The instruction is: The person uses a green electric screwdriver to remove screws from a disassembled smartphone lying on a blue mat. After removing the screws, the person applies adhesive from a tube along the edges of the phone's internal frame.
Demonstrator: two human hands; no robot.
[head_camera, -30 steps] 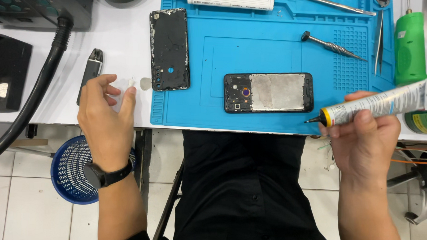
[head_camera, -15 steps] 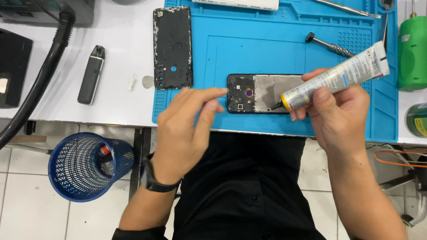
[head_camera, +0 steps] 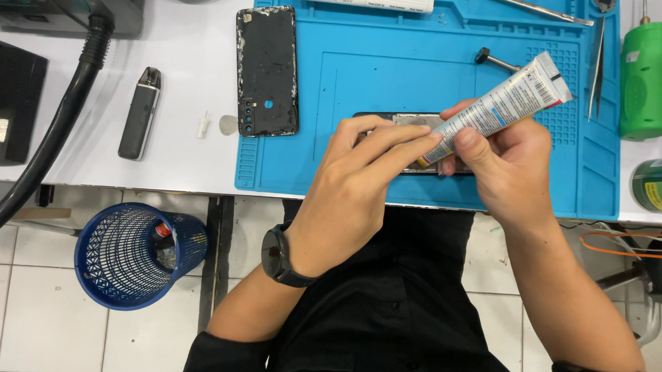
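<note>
Change, left hand: a second ago the left hand (head_camera: 361, 172) hung off the table's (head_camera: 181, 78) front edge at the far left, holding nothing; it has since crossed to the blue work mat (head_camera: 393, 78) and now lies over the opened phone (head_camera: 414, 121).
Change, right hand: the right hand (head_camera: 504, 166) has carried the glue tube (head_camera: 499, 107) inward from the mat's right edge to a spot directly over the phone.
Meaning, as judged: both hands have closed on one spot, so the work looks to have passed from reaching to handling the tube's tip just above the phone.
Left fingers: extended rather than clenched; the fingertips (head_camera: 428, 140) meet the nozzle end of the tube. Whether they pinch a cap there cannot be told.
Right fingers: wrapped round the lower body of the tube, thumb on top, grasping it firmly.
Glue tube, position: tilted, crimped tail up and to the right, nozzle down and to the left, held above the mat and not resting on it.
Opened phone, position: flat on the mat, mostly hidden under both hands; only a strip of its far edge shows.
Phone relative to fingers: directly beneath them; contact cannot be told.
Back cover (head_camera: 267, 70): dark, lying across the mat's left edge, well apart from both hands.
Wristwatch (head_camera: 276, 256): black, on the left wrist.
</note>
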